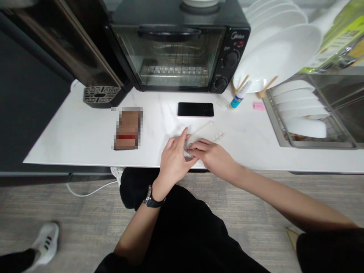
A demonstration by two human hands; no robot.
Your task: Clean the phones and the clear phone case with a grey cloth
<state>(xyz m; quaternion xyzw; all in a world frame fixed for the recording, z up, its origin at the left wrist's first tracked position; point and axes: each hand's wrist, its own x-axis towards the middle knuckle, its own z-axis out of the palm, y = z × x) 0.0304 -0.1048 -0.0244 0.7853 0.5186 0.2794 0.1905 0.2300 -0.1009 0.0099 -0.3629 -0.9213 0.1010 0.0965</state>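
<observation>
A clear phone case [209,131] lies slanted on the white counter, its near-left end between my hands. My left hand [174,157] holds that end, with the index finger along its left edge and the thumb on the near side. The fingers of my right hand [213,156] are bent and pressed together at the same end; what they pinch, if anything, is hidden. Just beyond the case rests a phone [195,109] with a dark screen. A glue stick [236,99] stands tilted to the right, close to a pink pad [258,105].
A black toaster oven [176,57] stands at the back, beside a dark machine with a drip tray [99,94]. A pixelated brown item [127,129] lies at left. White plates [278,49] and a dish basket [321,144] are at right. Someone's shoe [47,242] shows lower left.
</observation>
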